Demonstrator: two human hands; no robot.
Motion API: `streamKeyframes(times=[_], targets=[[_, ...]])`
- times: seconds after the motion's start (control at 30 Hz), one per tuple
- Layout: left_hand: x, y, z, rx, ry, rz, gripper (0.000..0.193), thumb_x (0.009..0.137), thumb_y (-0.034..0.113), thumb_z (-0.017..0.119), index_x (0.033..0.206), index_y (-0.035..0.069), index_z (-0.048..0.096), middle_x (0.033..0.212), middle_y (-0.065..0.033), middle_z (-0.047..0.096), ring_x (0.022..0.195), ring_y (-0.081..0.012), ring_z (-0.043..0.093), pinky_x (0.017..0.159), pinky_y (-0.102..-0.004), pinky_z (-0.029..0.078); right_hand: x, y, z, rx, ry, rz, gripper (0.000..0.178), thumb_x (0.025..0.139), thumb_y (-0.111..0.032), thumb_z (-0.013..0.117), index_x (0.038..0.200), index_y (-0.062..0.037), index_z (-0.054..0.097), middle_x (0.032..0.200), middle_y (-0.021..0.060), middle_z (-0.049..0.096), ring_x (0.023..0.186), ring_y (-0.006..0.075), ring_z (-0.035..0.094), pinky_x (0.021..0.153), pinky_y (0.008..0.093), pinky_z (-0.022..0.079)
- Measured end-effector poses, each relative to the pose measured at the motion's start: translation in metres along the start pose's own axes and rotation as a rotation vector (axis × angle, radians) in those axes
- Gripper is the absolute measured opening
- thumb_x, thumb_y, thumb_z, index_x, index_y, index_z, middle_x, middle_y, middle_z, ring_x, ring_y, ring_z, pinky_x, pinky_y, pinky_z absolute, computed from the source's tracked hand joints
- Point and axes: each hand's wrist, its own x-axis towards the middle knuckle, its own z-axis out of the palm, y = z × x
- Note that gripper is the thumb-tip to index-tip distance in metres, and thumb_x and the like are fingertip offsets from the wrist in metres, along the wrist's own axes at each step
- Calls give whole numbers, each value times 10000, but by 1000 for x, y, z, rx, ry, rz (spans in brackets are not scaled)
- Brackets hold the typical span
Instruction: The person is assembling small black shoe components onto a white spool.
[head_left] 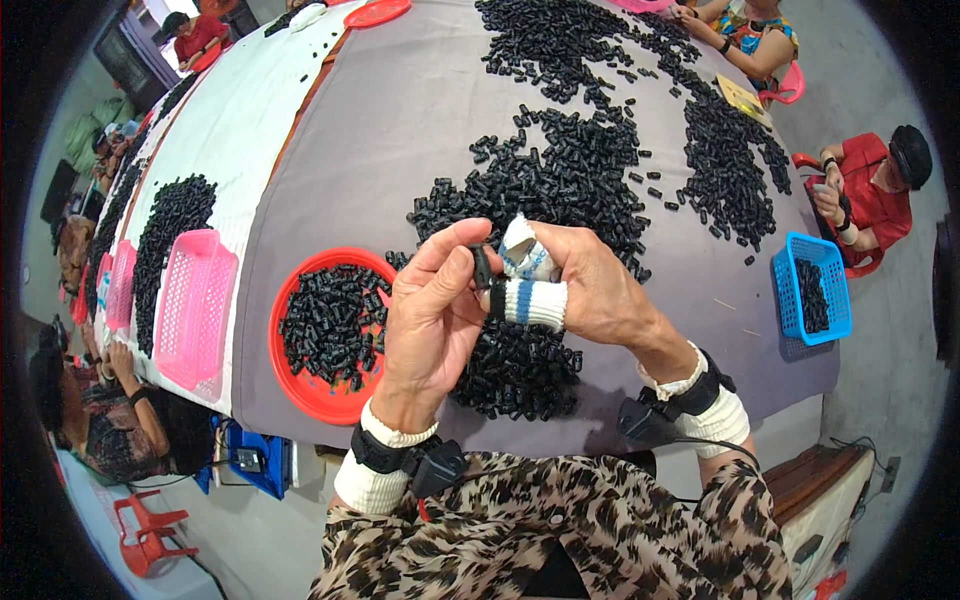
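Observation:
In front of me, the raised thumb and fingers of my left hand (pixel 432 315) pinch a small black cylindrical part (pixel 482 266). My right hand (pixel 605 280) meets it from the right, its fingers curled. White knit cloth with blue stripes (pixel 530 302) covers those fingers and hides their tips, so what they grip does not show. Beneath both hands lies a heap of similar black parts (pixel 520 375). Left of my left hand, a round red tray (pixel 281 368) holds many more of them.
Larger heaps of black parts (pixel 560 160) spread across the grey-covered table (pixel 370 120). A pink basket (pixel 197 305) stands left, a blue basket (pixel 845 322) at the right edge. A person in red (pixel 880 200) sits at the right; others sit around. Straps with small devices (pixel 440 468) circle my wrists.

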Motion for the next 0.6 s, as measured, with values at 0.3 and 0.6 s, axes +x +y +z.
streamKeyframes(times=[0.3, 0.6], targets=[[0, -1, 5, 58, 31, -21, 203, 886, 129, 540, 1046, 6, 554, 876, -72, 626, 789, -111, 602, 700, -239, 505, 4, 4, -2, -18, -56, 34, 399, 672, -332, 720, 778, 0, 526, 600, 83, 518, 539, 170, 483, 531, 319, 405], [-1, 0, 4, 154, 71, -24, 197, 872, 120, 563, 1034, 7, 569, 855, -24, 607, 764, -76, 573, 682, -213, 483, 10, 3, -8, -92, -152, 72, 402, 661, -342, 731, 767, -9, 531, 631, 45, 512, 584, 146, 484, 546, 292, 396]])
